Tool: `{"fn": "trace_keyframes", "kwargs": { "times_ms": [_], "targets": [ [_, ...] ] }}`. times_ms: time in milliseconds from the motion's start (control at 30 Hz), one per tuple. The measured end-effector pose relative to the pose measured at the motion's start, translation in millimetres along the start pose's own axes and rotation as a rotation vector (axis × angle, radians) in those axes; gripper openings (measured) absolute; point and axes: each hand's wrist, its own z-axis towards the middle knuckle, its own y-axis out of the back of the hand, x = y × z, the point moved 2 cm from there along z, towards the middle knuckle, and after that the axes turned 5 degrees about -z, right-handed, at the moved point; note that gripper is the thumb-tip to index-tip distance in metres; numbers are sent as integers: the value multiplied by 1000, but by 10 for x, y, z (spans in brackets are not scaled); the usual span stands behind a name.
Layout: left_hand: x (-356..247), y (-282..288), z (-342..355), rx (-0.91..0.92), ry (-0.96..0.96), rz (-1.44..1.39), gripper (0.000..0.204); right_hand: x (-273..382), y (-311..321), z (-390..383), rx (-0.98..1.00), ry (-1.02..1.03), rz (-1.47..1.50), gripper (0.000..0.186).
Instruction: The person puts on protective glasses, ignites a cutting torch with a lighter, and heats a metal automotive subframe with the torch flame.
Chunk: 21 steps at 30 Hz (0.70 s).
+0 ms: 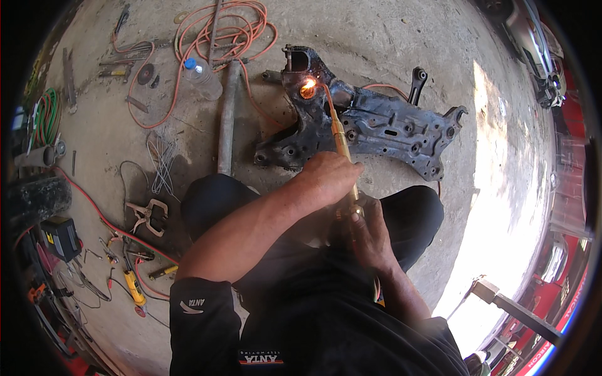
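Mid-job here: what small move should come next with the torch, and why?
Probably sweep the brass torch slightly around the glowing spot on the dark metal frame: the flame burns at its upper side, and the left hand and right hand both hold the torch.

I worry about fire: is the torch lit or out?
Lit: flame shows at the end of the torch, where metal glows orange.

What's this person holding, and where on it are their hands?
A lit, brass-coloured torch: the left hand grips its shaft, and the right hand holds it farther back, around the rear end.
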Motion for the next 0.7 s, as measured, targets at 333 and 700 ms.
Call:
{"fn": "trace_keyframes", "kwargs": {
  "times_ms": [333,700],
  "targets": [
    [13,-16,3,-14,-5,7,23,-20,-3,0,-3,-66,2,23],
    [6,-13,-5,-26,-22,13,24,-210,21,10,-7,-25,-18,22]
  ]
}}
